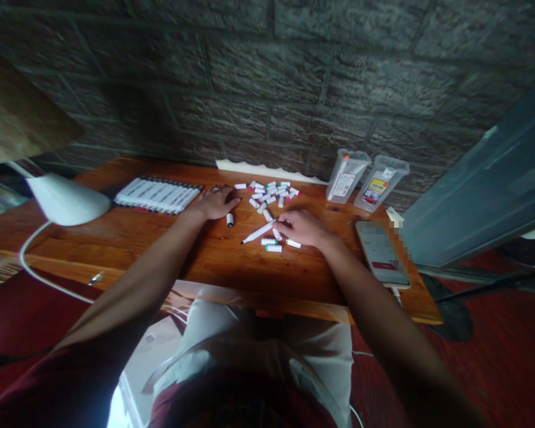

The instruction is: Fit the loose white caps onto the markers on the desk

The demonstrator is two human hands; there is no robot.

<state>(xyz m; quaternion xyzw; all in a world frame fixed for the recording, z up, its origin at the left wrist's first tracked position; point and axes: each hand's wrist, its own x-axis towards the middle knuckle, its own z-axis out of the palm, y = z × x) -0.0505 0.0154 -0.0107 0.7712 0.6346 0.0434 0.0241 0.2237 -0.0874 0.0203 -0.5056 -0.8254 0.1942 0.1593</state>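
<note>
My left hand (216, 203) lies palm down on the wooden table (214, 261) with nothing in it, just above an upright white marker (230, 220). My right hand (301, 229) grips the end of a long white marker (258, 232), whose dark tip points left. A heap of loose white marker pens (270, 195) with coloured caps lies beyond my hands. Several more markers (271, 248) sit just below my right fingers. A neat row of markers in a flat case (158, 195) lies beyond my left hand.
Two clear plastic marker boxes (361, 179) stand at the back right against a brick wall (267, 77). A phone (381, 252) lies at the right. A white lamp (66, 201) and its cable are at the left. A glass pane (477, 190) stands beyond the table's right side.
</note>
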